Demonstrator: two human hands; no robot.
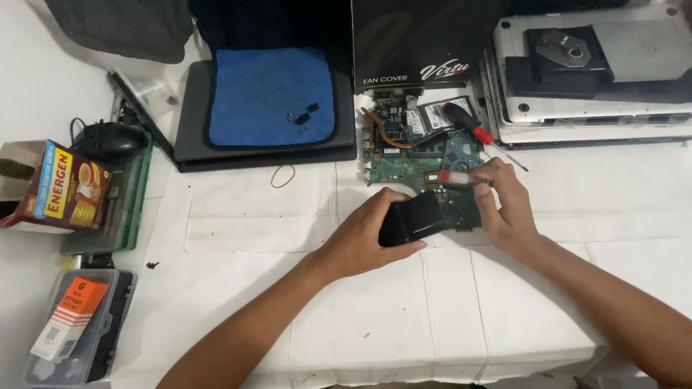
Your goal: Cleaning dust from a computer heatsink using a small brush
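A green laptop circuit board (404, 164) lies on the white-covered table. My left hand (367, 234) grips a black fan part (417, 218) at the board's near edge. My right hand (504, 205) holds a small tube with a red cap (454, 176) over the board, just above the fan. A screwdriver with a red and black handle (472, 128) rests on the board's far right corner, beside a small drive (440, 112).
A blue cloth (272, 95) with small black screws lies on a dark laptop case. Stacked laptop shells (591, 79) sit far right, a dark box (418, 43) behind the board. A rubber band (282, 176), a packet box (61, 189) and a plastic parts case (76, 324) lie left.
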